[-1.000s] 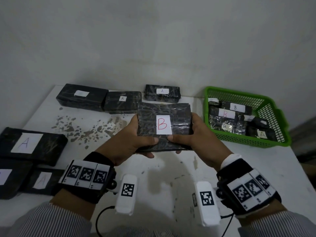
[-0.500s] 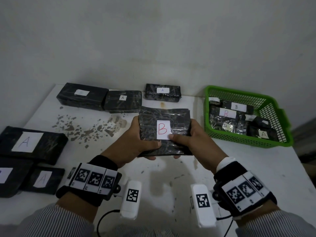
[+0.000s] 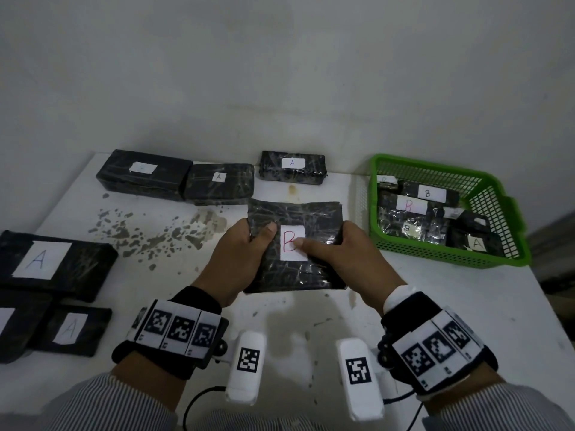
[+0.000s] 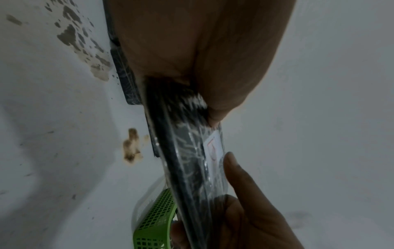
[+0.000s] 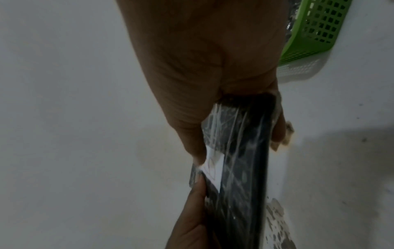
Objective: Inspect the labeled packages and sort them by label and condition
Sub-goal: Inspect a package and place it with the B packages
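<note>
A black wrapped package point(image 3: 295, 244) labelled B is gripped at its sides by the left hand point(image 3: 236, 262) and right hand point(image 3: 345, 259), held above the table point(image 3: 466, 306) beside the green basket point(image 3: 497, 259).

We look down on a white bench point(image 3: 435, 306) pushed against a plain, pale grey-white wall point(image 3: 280, 73). The wall bears faint smudges and no openings that we can see. The light is dim and even, and we see soft shadows lying on the near part of the benchtop. Its surface is worn: a scatter of dark chipped patches point(image 3: 155, 234) spreads over the left half, and a small brown stain point(image 3: 292, 189) sits nearer the back edge. Fine scuffs and specks mark the front. Past the bench's right edge we make out a dark strip point(image 3: 557, 259), too dim to identify.
</note>
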Action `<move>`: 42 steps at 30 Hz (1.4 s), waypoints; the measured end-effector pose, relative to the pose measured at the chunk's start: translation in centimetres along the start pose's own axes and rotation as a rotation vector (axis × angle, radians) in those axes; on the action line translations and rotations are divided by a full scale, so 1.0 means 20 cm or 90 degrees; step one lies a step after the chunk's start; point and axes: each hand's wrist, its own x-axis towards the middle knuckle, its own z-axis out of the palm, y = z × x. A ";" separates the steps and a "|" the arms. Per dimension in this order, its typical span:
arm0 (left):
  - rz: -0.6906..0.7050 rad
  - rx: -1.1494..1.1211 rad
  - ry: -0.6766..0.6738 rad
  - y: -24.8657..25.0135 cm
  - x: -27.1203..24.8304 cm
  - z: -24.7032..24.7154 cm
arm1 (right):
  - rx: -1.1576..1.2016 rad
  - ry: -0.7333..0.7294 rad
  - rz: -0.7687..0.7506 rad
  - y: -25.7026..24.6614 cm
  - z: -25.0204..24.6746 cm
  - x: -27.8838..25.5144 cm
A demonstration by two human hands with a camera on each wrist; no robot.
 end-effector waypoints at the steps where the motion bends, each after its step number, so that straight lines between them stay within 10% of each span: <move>1: -0.002 -0.012 0.010 0.00 -0.01 0.02 | 0.006 0.023 0.000 0.00 0.00 0.00; 29: 0.002 -0.126 0.130 0.04 -0.01 0.11 | 0.002 0.208 -0.082 -0.06 0.08 0.03; 42: -0.127 -0.287 0.069 0.05 0.01 0.07 | -0.062 0.214 -0.099 -0.04 0.07 0.06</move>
